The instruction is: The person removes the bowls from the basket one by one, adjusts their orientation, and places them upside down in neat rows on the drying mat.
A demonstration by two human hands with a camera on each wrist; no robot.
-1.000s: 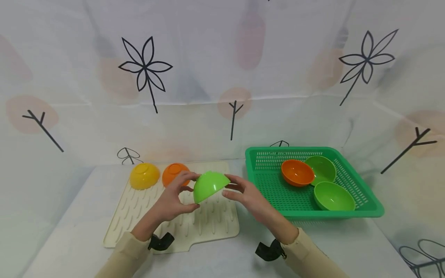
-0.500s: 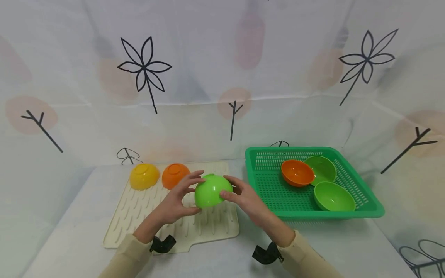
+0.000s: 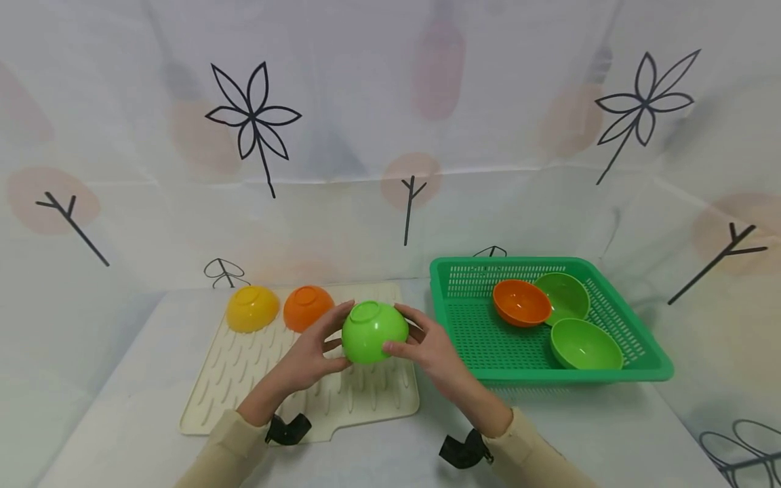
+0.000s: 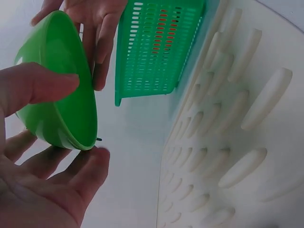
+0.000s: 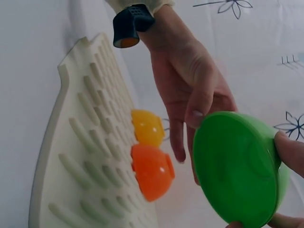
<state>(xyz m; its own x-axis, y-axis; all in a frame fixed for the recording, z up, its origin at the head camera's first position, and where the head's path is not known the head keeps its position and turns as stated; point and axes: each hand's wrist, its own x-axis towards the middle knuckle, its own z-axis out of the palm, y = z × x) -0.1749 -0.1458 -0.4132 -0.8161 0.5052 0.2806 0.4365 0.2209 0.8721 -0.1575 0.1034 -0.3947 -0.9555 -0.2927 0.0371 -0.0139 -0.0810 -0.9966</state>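
Note:
A bright green bowl (image 3: 373,335) is held upside down above the ridged cream drying mat (image 3: 262,386), its base ring tilted toward the head camera. My left hand (image 3: 310,356) grips the bowl's left side with curled fingers and thumb. On the right side, my right hand (image 3: 434,352) holds it, thumb on the outer wall. The left wrist view shows the bowl's rim (image 4: 90,109) and hollow side between both hands. On the mat's back edge, an orange bowl (image 3: 307,307) and a yellow bowl (image 3: 252,309) rest upside down, side by side.
To the right stands a green perforated basket (image 3: 476,374). Inside lie an orange bowl (image 3: 521,303) and two green bowls, one at the back (image 3: 567,295) and one in front (image 3: 587,346), mostly facing up. A patterned cloth (image 3: 342,230) hangs behind the white table.
The green bowl has turned so its base now faces the head camera more. My right hand has moved in from fingertips near its edge to a hold on its right side.

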